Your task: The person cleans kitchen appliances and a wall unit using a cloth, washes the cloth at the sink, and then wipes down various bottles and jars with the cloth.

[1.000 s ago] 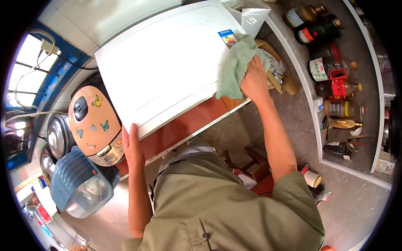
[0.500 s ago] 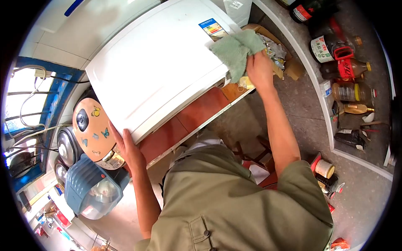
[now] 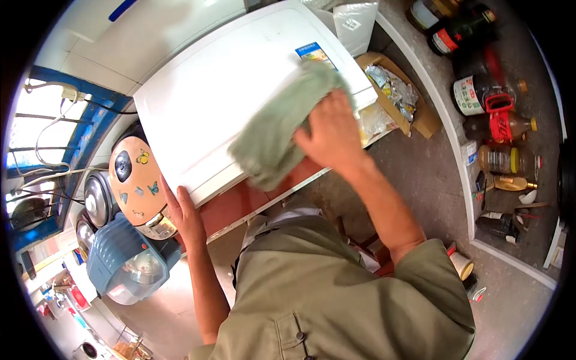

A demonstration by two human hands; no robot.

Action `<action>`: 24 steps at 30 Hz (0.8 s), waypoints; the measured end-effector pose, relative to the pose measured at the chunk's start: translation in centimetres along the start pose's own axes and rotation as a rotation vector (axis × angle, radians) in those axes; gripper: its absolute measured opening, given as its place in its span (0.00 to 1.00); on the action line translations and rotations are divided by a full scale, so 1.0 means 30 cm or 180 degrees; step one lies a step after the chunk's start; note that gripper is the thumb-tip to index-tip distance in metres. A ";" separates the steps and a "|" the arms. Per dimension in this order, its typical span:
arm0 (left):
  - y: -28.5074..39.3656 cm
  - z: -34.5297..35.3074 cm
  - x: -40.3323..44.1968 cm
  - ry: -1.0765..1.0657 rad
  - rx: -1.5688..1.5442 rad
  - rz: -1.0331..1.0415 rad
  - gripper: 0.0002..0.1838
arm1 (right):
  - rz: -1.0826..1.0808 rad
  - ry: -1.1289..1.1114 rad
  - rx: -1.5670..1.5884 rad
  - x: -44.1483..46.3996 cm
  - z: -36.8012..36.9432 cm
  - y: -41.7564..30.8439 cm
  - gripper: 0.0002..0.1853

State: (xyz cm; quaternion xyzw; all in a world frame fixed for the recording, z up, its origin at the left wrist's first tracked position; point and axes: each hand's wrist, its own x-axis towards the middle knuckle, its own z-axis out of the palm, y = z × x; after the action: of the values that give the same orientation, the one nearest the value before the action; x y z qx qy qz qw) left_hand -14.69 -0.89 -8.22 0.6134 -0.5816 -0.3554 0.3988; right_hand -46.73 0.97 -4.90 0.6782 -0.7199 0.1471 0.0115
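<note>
A large white appliance (image 3: 198, 102) with a blue and yellow energy label (image 3: 313, 53) lies below me, its top smooth and bare. My right hand (image 3: 332, 132) is closed on a green cloth (image 3: 273, 129) and presses it onto the appliance's front edge; the cloth is smeared by motion and hangs over that edge. At the near left corner, my left hand (image 3: 187, 219) grips the appliance, thumb on its front and fingers along its side. Just left of that hand stands a peach-coloured rice cooker (image 3: 141, 180) with butterfly stickers.
A reddish tiled ledge (image 3: 231, 207) runs under the appliance. A blue-grey container with a clear front (image 3: 135, 264) stands at lower left. On the right, a cardboard box (image 3: 425, 120) holds crumpled packaging, and several bottles (image 3: 503, 126) stand behind a pale curb (image 3: 447, 114).
My right hand has moved left and toward me, drawing the cloth from the appliance's right corner along its front edge. More of the label's right side and the box shows. My left hand stays at the corner.
</note>
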 end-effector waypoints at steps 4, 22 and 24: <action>0.005 0.006 -0.005 0.0010 -0.0264 -0.0126 0.29 | -0.0020 0.0294 -0.0142 0.132 0.011 0.167 0.30; -0.018 0.004 -0.005 0.0118 -0.0645 0.0139 0.31 | -0.1186 -0.0771 0.0490 0.938 0.252 -0.214 0.22; -0.034 0.000 0.001 0.0105 -0.0619 0.0122 0.31 | -0.1580 -0.0835 0.0254 0.901 0.256 -0.379 0.19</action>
State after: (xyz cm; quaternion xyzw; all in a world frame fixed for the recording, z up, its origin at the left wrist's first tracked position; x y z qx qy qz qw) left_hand -14.26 -0.92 -9.15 0.5664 -0.5494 -0.3924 0.4727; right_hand -36.35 -27.50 -4.16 0.8469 -0.5208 0.0790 -0.0728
